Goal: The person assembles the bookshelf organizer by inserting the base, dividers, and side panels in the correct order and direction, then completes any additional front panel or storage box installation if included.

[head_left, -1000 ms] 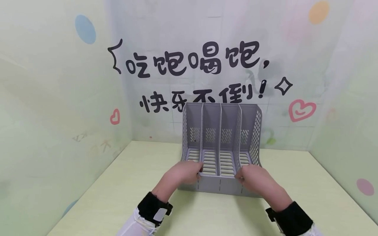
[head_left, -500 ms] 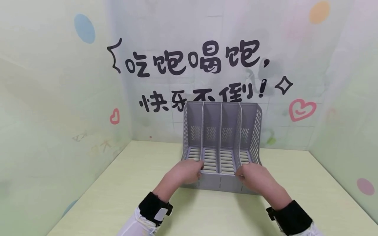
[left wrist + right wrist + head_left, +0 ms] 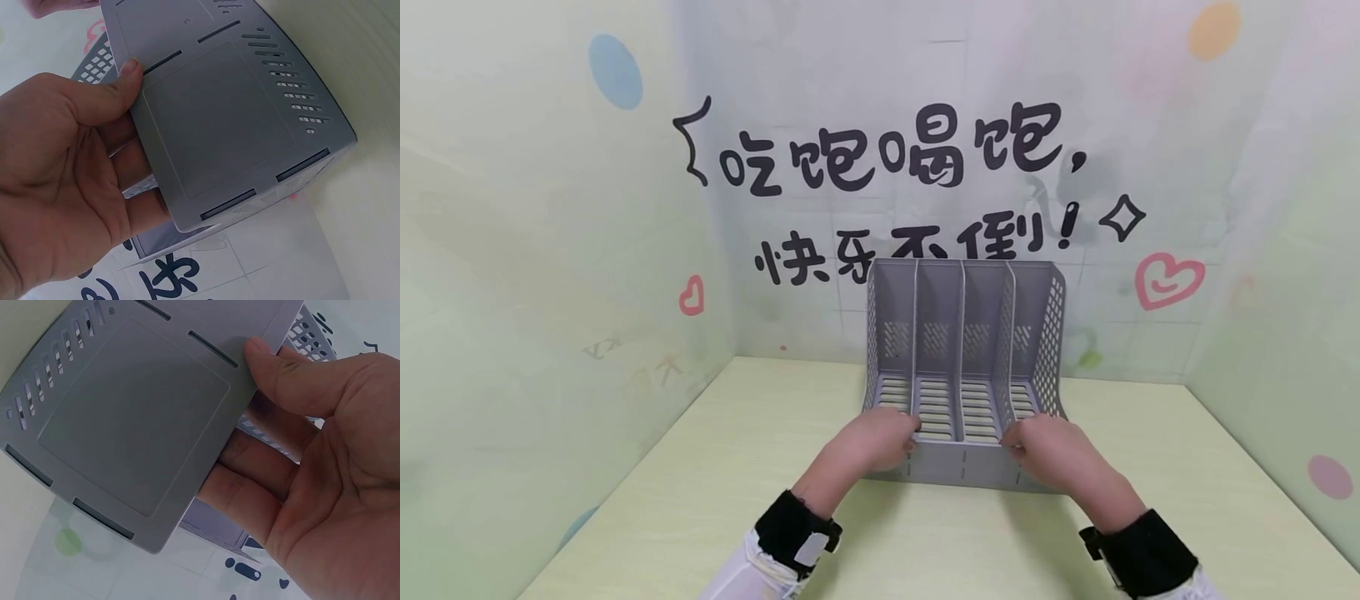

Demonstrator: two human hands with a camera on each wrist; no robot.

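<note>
A grey plastic file organizer [image 3: 962,462] with several upright compartments stands on the table, its open side facing me. My left hand [image 3: 880,437] grips the left part of its low front wall. In the left wrist view the thumb presses the outer face [image 3: 219,125] and the other fingers go behind the edge. Toward the right end of the same wall, my right hand [image 3: 1048,450] holds on in a like way; the right wrist view shows its thumb on the outer face [image 3: 134,419] and fingers curled inside. The compartments hold nothing that I can see.
The pale yellow table [image 3: 737,458] runs back to a light wall [image 3: 880,67] with dark lettering close behind the organizer. Side walls [image 3: 550,333] with coloured dots and hearts enclose the table on the left and right.
Over the last second the organizer's front edge has risen slightly in view, most of it in the first half second. Both hands keep their grip and have barely moved.
</note>
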